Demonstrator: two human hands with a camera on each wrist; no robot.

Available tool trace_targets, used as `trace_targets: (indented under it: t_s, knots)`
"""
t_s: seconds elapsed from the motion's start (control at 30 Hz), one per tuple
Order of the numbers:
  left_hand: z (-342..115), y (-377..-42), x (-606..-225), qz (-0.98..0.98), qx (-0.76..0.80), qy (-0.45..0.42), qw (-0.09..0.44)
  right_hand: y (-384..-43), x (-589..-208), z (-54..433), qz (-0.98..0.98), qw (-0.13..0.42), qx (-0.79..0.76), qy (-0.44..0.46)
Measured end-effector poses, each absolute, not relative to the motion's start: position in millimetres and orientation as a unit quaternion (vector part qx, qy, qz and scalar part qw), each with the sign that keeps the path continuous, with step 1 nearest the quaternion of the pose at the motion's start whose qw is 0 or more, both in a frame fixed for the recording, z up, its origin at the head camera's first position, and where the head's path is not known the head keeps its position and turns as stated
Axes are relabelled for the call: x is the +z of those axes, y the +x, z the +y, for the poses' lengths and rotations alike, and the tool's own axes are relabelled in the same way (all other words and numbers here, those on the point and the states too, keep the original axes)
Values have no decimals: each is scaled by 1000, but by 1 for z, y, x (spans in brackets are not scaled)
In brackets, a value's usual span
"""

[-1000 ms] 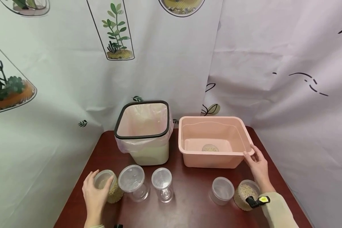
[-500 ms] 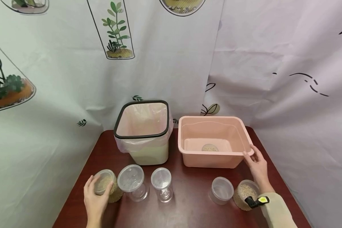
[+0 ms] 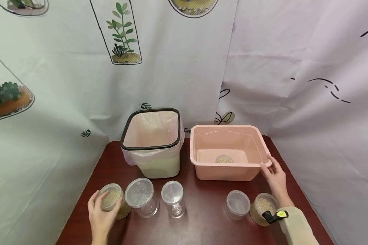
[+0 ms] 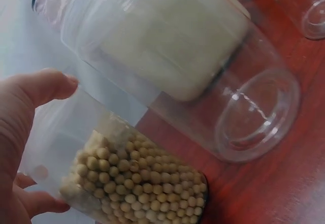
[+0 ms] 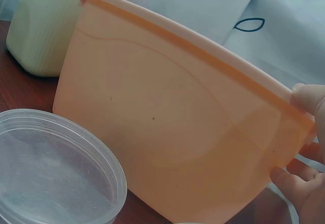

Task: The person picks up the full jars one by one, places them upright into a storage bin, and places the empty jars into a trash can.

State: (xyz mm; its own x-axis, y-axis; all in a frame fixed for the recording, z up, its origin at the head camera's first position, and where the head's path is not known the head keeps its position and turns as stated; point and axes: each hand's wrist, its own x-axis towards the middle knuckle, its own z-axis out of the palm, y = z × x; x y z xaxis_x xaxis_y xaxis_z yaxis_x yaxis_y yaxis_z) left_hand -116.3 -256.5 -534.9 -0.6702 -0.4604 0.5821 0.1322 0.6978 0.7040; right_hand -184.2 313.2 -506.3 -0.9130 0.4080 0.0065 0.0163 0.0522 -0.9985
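The yellow tag (image 3: 282,214) on the black clip (image 3: 269,217) at my right wrist bears marks too small to read. My left hand (image 3: 100,219) grips the jar (image 3: 112,198) near its top, thumb on one side, fingers on the other; the jar stands on the table (image 3: 199,214), just left of a clear cup (image 3: 139,194). My right hand (image 3: 276,180) pinches the tub (image 3: 225,173) at its near right corner. The left wrist view gives me the jar's side, round beans (image 4: 137,178) filling the lower part. Only the head view looks into the tub, onto a round clear thing (image 3: 224,159) with pale bits; the right wrist view has its outer wall instead, with dark specks (image 5: 153,118), and a pot (image 5: 56,176) in front
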Motion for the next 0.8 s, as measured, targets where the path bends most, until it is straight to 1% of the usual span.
trace_targets:
  t_s: [0.17, 0.53, 0.8]
  knots:
    - [-258, -118, -532, -829, -373, 111, 403, -185, -505, 312, -721, 138, 663, -149]
    - [-259, -120, -528, -816, -384, 165, 398, -185, -507, 313, -712, 141, 668, -165]
    - [-264, -116, -500, -811, -378, 171, 413, -185, -506, 312, -701, 144, 680, -160]
